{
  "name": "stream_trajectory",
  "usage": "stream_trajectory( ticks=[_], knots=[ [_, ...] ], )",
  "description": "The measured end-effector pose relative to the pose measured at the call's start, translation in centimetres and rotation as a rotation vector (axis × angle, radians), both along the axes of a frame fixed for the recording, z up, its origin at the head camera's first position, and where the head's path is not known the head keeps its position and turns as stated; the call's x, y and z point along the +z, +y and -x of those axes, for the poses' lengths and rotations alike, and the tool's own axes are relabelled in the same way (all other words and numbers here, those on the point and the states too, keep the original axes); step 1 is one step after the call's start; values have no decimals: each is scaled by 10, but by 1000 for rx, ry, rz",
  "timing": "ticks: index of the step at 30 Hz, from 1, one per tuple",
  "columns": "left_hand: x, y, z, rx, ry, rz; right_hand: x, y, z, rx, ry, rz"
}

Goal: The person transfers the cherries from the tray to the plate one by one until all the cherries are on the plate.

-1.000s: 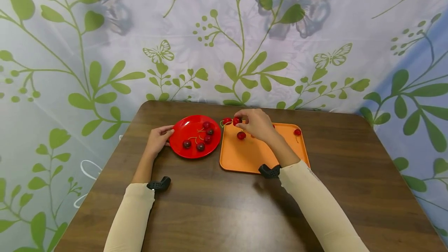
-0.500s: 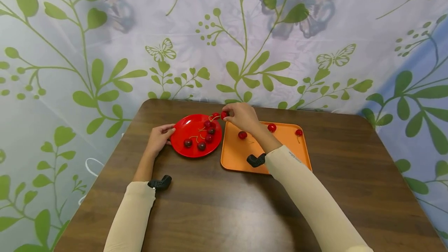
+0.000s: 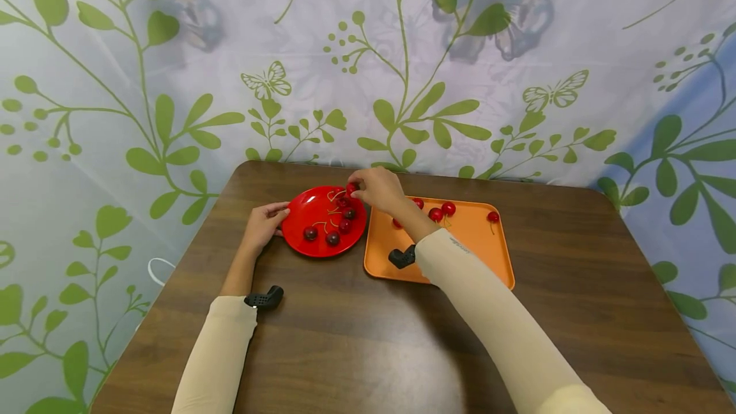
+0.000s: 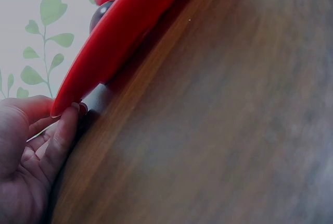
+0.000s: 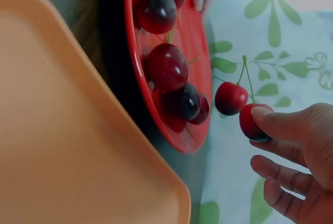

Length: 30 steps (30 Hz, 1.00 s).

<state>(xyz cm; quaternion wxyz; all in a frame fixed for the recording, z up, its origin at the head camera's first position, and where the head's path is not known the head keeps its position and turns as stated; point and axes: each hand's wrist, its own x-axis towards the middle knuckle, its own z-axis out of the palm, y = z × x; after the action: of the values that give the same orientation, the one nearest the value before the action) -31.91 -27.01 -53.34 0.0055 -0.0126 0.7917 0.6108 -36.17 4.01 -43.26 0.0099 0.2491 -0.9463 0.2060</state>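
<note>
Joining held cherries point(image 5: 231, 99), the forked stem point(image 5: 244, 58) shows best from right wrist.

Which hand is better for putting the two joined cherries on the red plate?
Probably the right hand: it pinches one of the joined cherries near the red plate, while the left hand grips the plate's edge.

Looks glossy on the plate point(image 3: 303, 213) and cherries point(image 5: 167, 67) — matt, like smooth plastic, on the tray point(image 3: 471, 248), and wood-grained on the table point(image 3: 345, 337).
</note>
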Motion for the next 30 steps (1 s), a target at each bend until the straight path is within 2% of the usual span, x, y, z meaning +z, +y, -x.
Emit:
stream_trajectory(
  ticks=[12,17,21,25,30],
  knots=[
    [-1,1,0,-10,-14,12,-13,-27,13,25,-21,-60],
    [0,2,0,-19,-38,-19,-20,-33,17,23,-50,-82],
    [11,4,-4,-30,-50,-50,-24,-37,21,18,-49,-84],
    [25,7,-12,-40,-55,-41,-27,-39,23,15,-62,-99],
    [30,8,-15,-41,-55,-33,-28,-43,24,17,-60,-111]
  ],
)
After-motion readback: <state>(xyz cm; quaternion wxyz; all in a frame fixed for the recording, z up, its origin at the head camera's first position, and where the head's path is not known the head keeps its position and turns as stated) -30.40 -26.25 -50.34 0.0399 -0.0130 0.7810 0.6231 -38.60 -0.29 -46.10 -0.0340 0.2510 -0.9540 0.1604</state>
